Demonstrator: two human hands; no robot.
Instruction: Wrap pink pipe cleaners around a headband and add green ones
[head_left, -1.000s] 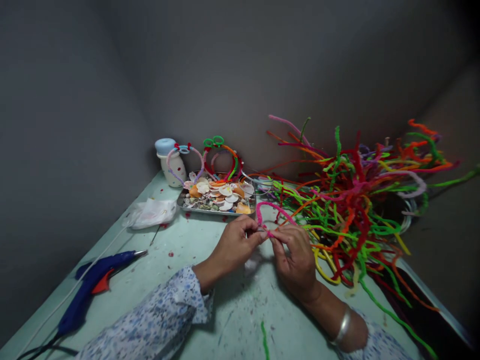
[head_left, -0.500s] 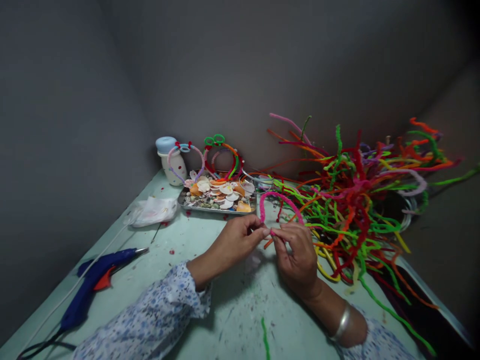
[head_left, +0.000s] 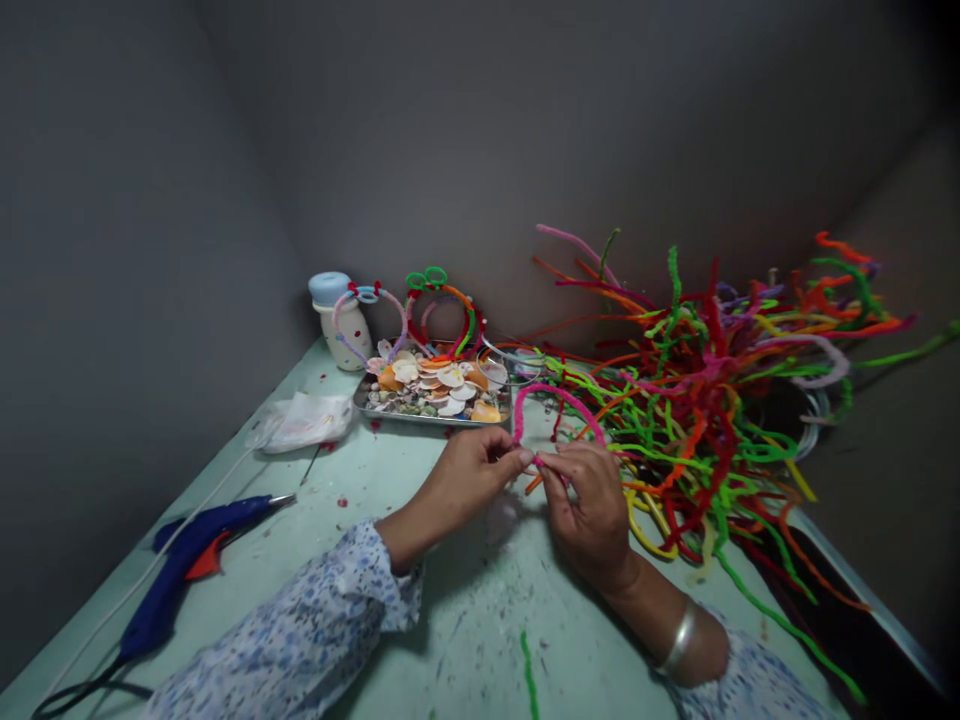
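Above the middle of the table, a bright pink pipe-cleaner hoop [head_left: 559, 393] arches up between my two hands. My left hand [head_left: 484, 475] pinches its left end between thumb and fingers. My right hand [head_left: 589, 505] is closed on the other side, its thumb and forefinger pressed together at a small pink end. The fingertips of both hands nearly meet, and they hide the lower part of the hoop. A short green pipe cleaner [head_left: 529, 675] lies on the table nearer to me.
A tray [head_left: 420, 417] of shells stands behind my hands, with finished-looking pipe-cleaner hoops [head_left: 371, 345] on it. Left of it are a white jar [head_left: 345, 335] and a plastic packet [head_left: 311, 422]. A blue glue gun [head_left: 169, 590] with a cord lies at left. Tangled pipe cleaners [head_left: 720, 400] spread across the right.
The view has shifted very slightly. Both hands keep their hold on the pink hoop, with hardly any movement of the fingertips.
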